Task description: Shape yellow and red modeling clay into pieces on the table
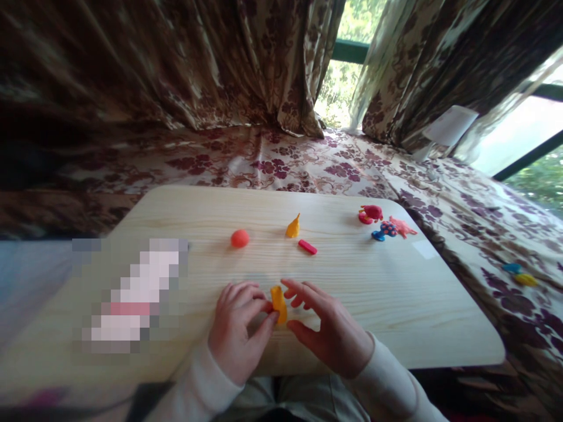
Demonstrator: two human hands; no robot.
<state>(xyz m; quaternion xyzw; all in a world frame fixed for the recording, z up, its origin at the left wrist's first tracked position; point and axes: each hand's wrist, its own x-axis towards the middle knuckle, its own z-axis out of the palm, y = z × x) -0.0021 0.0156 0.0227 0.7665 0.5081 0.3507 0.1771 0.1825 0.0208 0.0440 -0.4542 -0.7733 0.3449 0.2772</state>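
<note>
An orange lump of modelling clay (278, 303) stands on the wooden table (387, 305) near its front edge. My left hand (237, 334) pinches the lump between thumb and fingers. My right hand (328, 328) curls around it from the right, with the fingertips close to the lump and the thumb below it. Further back lie an orange-red clay ball (240, 238), a small yellow-orange cone shape (292, 227) and a short red clay stick (307, 247).
At the table's far right sit small clay figures: a red one (370, 214), a blue dotted one (384, 230) and a pink one (402, 227). Blue and yellow clay bits (519, 274) lie on the patterned cloth to the right. Curtains hang behind. A blurred patch covers the left of the table.
</note>
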